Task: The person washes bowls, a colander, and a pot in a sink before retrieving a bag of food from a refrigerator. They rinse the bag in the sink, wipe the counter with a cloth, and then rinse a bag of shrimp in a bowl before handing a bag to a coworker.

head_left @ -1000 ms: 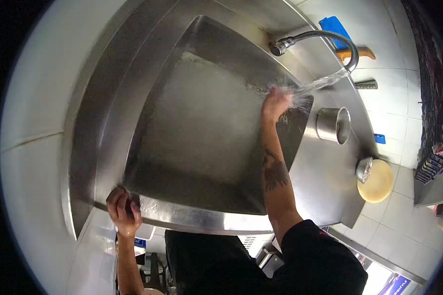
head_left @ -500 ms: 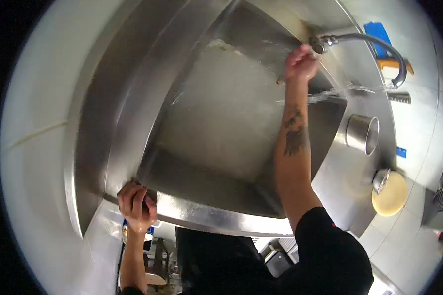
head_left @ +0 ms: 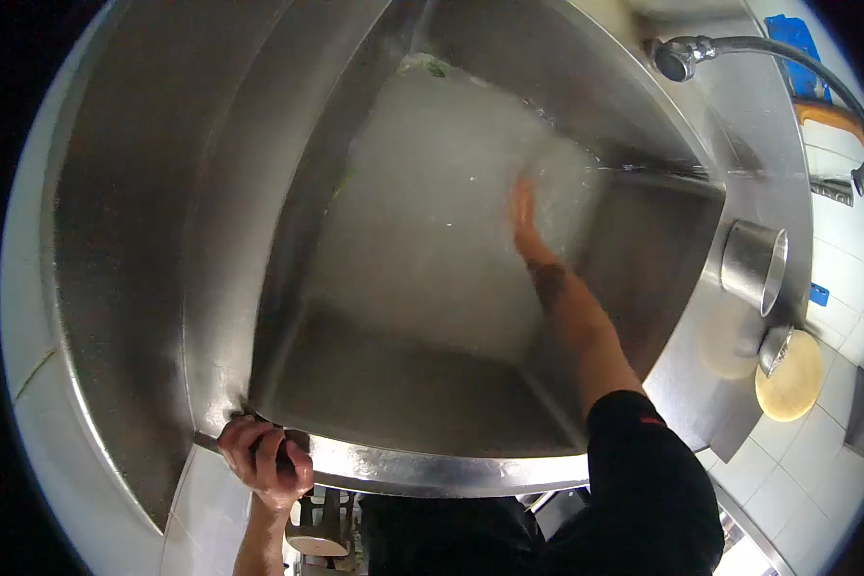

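A large stainless steel sink [head_left: 432, 394] holds cloudy water [head_left: 422, 230]. My right hand [head_left: 522, 213] is down in the water near the middle of the basin, blurred, so its fingers do not show clearly. My left hand [head_left: 267, 461] is closed at the front left corner of the sink rim. Something dark shows between its fingers and the rim, but I cannot make out what it is. A curved tap [head_left: 797, 53] with a round knob stands at the back right; no stream shows at its spout.
Green scraps [head_left: 434, 69] float in the sink's far corner. On the right ledge stand a metal pot [head_left: 754, 267], a small metal bowl [head_left: 776, 350] and a round yellowish piece [head_left: 790, 379]. A blue item [head_left: 799, 58] and an orange-brown handle [head_left: 828, 117] lie behind the tap.
My right hand has left the tap knob and dropped into the water. The stream from the spout has stopped. My left hand stays at the rim while the view has shifted.
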The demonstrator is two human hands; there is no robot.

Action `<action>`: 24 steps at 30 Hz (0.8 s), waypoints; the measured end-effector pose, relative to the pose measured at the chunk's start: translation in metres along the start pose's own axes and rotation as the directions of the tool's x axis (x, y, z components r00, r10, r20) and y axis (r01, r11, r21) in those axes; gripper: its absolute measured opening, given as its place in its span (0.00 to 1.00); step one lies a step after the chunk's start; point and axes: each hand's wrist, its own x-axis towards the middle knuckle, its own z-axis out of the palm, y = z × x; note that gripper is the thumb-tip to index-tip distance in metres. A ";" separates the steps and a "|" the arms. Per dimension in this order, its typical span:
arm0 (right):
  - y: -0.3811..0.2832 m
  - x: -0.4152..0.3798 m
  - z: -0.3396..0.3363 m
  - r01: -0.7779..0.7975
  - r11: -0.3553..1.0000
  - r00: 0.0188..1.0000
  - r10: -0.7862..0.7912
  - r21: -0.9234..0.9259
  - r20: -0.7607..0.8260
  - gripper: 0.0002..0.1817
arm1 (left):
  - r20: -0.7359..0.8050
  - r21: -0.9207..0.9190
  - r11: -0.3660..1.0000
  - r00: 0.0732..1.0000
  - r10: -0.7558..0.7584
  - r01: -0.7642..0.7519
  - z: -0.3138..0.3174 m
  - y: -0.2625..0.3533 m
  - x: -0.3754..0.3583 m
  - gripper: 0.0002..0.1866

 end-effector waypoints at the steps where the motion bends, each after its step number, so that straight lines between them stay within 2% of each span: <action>1: -0.014 -0.023 0.002 0.066 0.998 0.997 -0.066 -0.005 0.038 0.23 | -0.004 0.009 1.000 1.000 0.011 -0.011 -0.001 0.001 0.003 0.09; 5: -0.060 -0.081 -0.005 0.236 0.968 0.941 -0.249 0.087 0.229 0.24 | -0.007 -0.013 1.000 1.000 0.029 -0.029 0.000 0.000 0.005 0.08; 7: -0.074 -0.082 0.001 0.263 0.962 0.877 -0.205 -0.077 0.434 0.26 | 0.000 -0.016 1.000 1.000 0.019 -0.019 -0.002 -0.001 0.005 0.07; 8: -0.070 -0.077 0.016 0.413 0.852 0.773 -0.142 -0.321 0.618 0.29 | 0.013 -0.028 0.999 1.000 0.017 -0.016 -0.002 -0.001 0.005 0.07; 9: -0.065 -0.078 0.029 0.419 0.851 0.767 -0.146 -0.315 0.624 0.29 | 0.013 -0.026 1.000 1.000 0.015 -0.014 -0.002 -0.001 0.005 0.07; 11: -0.053 -0.081 0.053 0.558 0.673 0.797 -0.270 -0.485 0.541 0.28 | 0.000 -0.016 1.000 1.000 0.019 -0.019 -0.001 -0.003 0.005 0.06; 12: -0.048 -0.079 0.065 0.562 0.672 0.793 -0.273 -0.482 0.544 0.28 | -0.020 -0.013 1.000 0.999 0.027 -0.028 0.000 -0.003 0.004 0.06; 13: -0.042 -0.075 0.078 0.431 0.833 0.834 -0.221 -0.347 0.505 0.28 | -0.004 -0.015 1.000 1.000 0.011 -0.011 -0.001 -0.003 0.001 0.07; 15: -0.030 -0.076 0.101 0.281 0.941 0.861 -0.161 -0.188 0.483 0.28 | 0.011 -0.009 1.000 1.000 0.010 -0.010 -0.003 -0.002 0.002 0.08; 17: -0.031 -0.075 0.109 0.390 0.862 0.852 -0.204 -0.325 0.481 0.26 | 0.011 0.008 1.000 1.000 0.026 -0.026 -0.004 -0.001 0.008 0.08; 19: -0.043 -0.074 0.104 0.394 0.855 0.849 -0.199 -0.336 0.489 0.26 | 0.001 -0.006 1.000 1.000 0.023 -0.023 -0.002 -0.003 0.005 0.07; 22: -0.050 -0.070 0.105 0.306 0.834 0.907 -0.108 -0.460 0.407 0.27 | -0.029 -0.009 1.000 0.999 0.020 -0.021 -0.003 -0.004 0.005 0.06; 24: -0.050 -0.065 0.119 0.204 0.799 0.956 -0.038 -0.565 0.292 0.28 | -0.010 -0.020 0.999 1.000 0.027 -0.027 -0.003 -0.004 0.004 0.07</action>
